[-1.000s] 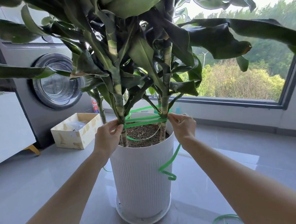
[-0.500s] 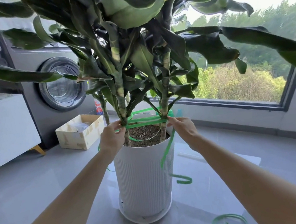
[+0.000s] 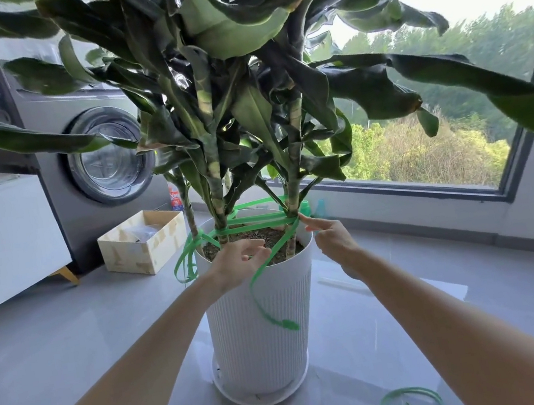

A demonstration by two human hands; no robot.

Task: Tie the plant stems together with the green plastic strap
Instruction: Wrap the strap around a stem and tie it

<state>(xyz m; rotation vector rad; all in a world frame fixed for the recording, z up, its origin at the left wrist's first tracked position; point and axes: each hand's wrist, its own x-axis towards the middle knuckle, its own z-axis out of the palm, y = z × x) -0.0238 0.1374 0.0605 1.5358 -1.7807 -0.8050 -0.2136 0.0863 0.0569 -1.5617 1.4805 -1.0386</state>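
One green strap [image 3: 254, 219] circles three stems [image 3: 217, 189] above one white pot [image 3: 238, 345]. Our right hand [image 3: 332, 241], grip wide, touches it with one finger; the grip of our left hand [image 3: 233, 264] we cannot tell.

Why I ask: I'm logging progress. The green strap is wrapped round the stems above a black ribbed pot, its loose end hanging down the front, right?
Not quite: the head view shows the ribbed pot is white, not black. The green strap is wrapped round the stems above it, its loose end hanging down the front.
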